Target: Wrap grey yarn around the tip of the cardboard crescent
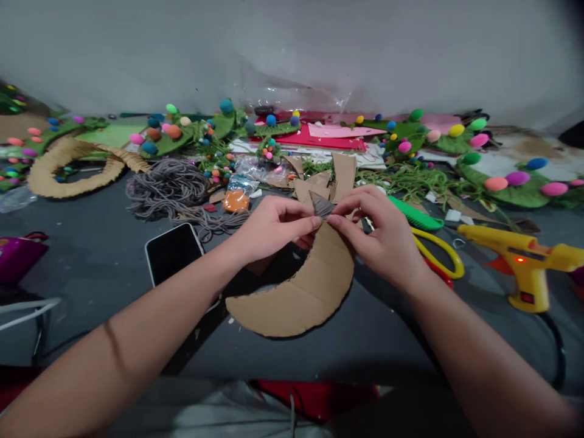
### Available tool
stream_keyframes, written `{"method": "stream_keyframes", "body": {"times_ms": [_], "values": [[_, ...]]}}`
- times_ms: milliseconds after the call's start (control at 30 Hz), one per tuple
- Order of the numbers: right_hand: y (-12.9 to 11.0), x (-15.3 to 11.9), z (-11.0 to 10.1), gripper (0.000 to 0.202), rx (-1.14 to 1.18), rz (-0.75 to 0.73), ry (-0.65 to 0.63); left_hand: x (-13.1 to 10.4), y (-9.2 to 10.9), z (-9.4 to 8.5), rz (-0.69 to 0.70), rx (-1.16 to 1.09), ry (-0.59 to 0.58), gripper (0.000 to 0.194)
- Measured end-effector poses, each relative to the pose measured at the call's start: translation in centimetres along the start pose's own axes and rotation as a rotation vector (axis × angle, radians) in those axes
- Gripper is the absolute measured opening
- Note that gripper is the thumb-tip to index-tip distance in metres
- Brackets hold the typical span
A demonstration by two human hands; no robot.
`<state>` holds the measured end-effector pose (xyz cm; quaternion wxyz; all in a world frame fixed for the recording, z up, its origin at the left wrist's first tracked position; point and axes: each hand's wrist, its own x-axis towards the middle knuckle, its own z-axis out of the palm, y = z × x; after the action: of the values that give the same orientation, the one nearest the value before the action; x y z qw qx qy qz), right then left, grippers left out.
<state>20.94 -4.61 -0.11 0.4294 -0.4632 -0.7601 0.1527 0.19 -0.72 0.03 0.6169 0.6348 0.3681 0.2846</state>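
Note:
A flat brown cardboard crescent [301,292] lies over the dark table, its upper tip pointing away from me. Grey cord [322,205] covers that tip in close rows. My left hand [283,225] pinches the wrapped end from the left, thumb and fingers pressed together. From the right, my right hand [371,225] pinches the same spot, with its thumb at the lower edge of the cord. The fingertips of both hands nearly meet there and hide part of the tip. A loose heap of the same grey cord [168,185] sits beyond my left forearm.
A phone [173,252] lies left of the crescent. On the right are yellow-handled scissors [438,252], a green cutter [417,214] and a yellow glue gun [524,255] with its light on. Behind stand a wrapped ring [75,170], cardboard scraps [343,173] and green leaves with coloured balls [502,182].

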Motion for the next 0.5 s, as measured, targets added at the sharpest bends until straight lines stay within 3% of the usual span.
{"method": "stream_keyframes", "body": {"times_ms": [200,433,500], "values": [[0.4,-0.1,0.5,0.008,-0.093,0.031,-0.046,0.0,0.2,0.1,-0.010,0.028,-0.005,0.020],[2.5,0.3,-0.9,0.012,-0.098,0.267,0.105,0.1,0.0,-0.1,-0.019,0.009,-0.014,0.021],[2.9,0.3,-1.3,0.021,-0.078,0.328,0.127,0.1,-0.1,-0.2,-0.011,0.004,-0.009,0.020]]}}
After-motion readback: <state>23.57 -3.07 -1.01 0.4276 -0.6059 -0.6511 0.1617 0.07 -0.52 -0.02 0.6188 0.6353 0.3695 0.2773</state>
